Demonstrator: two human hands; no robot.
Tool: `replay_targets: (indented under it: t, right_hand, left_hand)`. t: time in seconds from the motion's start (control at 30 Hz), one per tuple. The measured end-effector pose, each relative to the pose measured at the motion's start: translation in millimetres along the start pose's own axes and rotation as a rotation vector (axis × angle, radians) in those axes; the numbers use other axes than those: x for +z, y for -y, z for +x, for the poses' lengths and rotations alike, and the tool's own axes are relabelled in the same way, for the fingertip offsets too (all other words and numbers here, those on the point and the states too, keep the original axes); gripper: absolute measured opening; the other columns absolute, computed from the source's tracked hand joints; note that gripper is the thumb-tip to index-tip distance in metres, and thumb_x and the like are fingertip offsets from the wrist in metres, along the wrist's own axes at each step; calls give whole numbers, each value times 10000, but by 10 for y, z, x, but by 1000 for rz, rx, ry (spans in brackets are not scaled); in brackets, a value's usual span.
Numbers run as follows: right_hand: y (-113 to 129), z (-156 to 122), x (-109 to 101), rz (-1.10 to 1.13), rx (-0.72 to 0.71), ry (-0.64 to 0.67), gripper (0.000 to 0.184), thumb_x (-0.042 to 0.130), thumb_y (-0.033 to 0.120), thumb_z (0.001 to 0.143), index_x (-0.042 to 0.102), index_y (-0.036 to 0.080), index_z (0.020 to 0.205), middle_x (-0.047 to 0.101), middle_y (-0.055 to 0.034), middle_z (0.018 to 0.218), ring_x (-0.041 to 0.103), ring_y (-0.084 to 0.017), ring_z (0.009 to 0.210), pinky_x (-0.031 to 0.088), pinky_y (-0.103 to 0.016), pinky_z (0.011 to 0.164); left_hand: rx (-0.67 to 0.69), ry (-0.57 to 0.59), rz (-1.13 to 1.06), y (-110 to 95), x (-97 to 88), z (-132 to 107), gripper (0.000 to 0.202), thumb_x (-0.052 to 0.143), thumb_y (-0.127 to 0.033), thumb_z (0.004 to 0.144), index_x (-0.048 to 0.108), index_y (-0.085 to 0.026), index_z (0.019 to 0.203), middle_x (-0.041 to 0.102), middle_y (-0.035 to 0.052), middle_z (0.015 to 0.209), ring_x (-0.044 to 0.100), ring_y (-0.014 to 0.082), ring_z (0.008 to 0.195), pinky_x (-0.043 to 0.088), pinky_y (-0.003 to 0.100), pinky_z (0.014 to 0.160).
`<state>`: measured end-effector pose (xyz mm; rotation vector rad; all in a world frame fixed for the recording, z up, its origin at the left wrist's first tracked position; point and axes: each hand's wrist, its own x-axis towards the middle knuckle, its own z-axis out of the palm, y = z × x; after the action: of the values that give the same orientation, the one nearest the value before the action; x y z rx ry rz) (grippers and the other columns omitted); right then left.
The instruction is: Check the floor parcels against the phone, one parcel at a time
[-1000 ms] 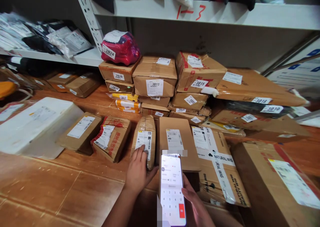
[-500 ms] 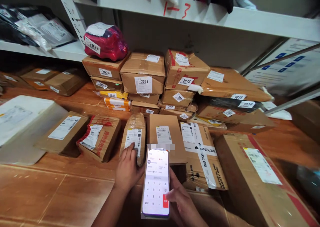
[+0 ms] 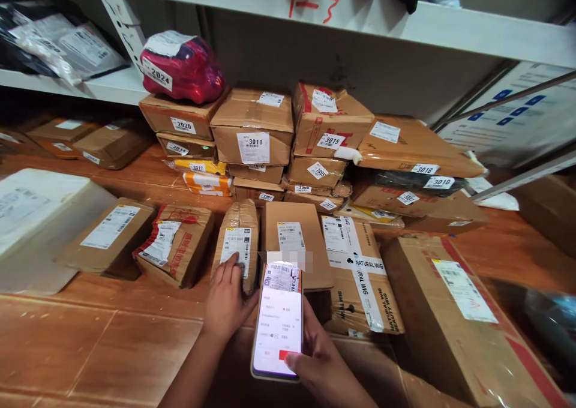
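- We see our left hand (image 3: 227,300) resting flat, fingers spread, on a small taped parcel (image 3: 237,240) that lies on the wooden floor (image 3: 90,348) near the middle of the scene; the fingertips touch its white label (image 3: 236,247) without grasping anything.
- We hold a phone (image 3: 278,321) in our right hand (image 3: 321,366), fingers wrapped behind it and the thumb on the lower part of the lit screen. The phone sits just right of the left hand, near us.
- Just right of the parcel lies a flat brown box (image 3: 297,240), then a box with white printed tape (image 3: 360,270).
- Further away, stacked numbered boxes (image 3: 254,126) stand under a white shelf (image 3: 405,24).
- A red wrapped bundle (image 3: 182,66) tops the far left stack.
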<state>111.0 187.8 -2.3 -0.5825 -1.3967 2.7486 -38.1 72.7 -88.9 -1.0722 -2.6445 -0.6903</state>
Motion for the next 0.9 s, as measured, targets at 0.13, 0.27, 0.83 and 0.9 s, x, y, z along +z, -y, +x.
replay_targets:
  t: [0.13, 0.27, 0.83, 0.9]
  right_hand:
    - [-50, 4, -46, -4, 2, -28, 854, 793, 238, 608, 376, 288, 1352, 656, -74, 1248, 596, -301, 1152, 477, -422, 907]
    - [-40, 15, -128, 103, -8, -57, 959, 872, 330, 461, 451, 280, 1322, 637, -90, 1287, 550, -353, 1219, 436, -476, 986]
    - [1397, -80, 822, 208, 128, -94, 616, 821, 521, 480, 676, 334, 1048, 776, -22, 1006, 562, -412, 1206, 356, -581, 1077]
    - [1566, -299, 1111, 100, 66, -114, 510, 820, 562, 450, 722, 351, 904, 785, -20, 939, 526, -435, 1237, 342, -584, 1100]
  left_hand:
    - [12, -12, 8, -10, 5, -2, 354, 630, -365, 774, 484, -141, 1006, 522, 214, 1314, 509, 343, 1142, 482, 488, 965]
    - [34, -86, 35, 10, 46, -33, 367, 604, -427, 803, 480, -153, 1013, 538, 201, 1307, 529, 327, 1131, 485, 475, 951]
    - [-271, 467, -32, -414, -1069, 289, 695, 707, -357, 579, 585, -113, 1218, 567, 224, 1311, 525, 385, 1207, 424, 533, 1013]
    - [-364, 473, -42, -589, -1694, 211, 475, 612, -303, 702, 622, -168, 1158, 653, 175, 1189, 629, 321, 1066, 519, 463, 881]
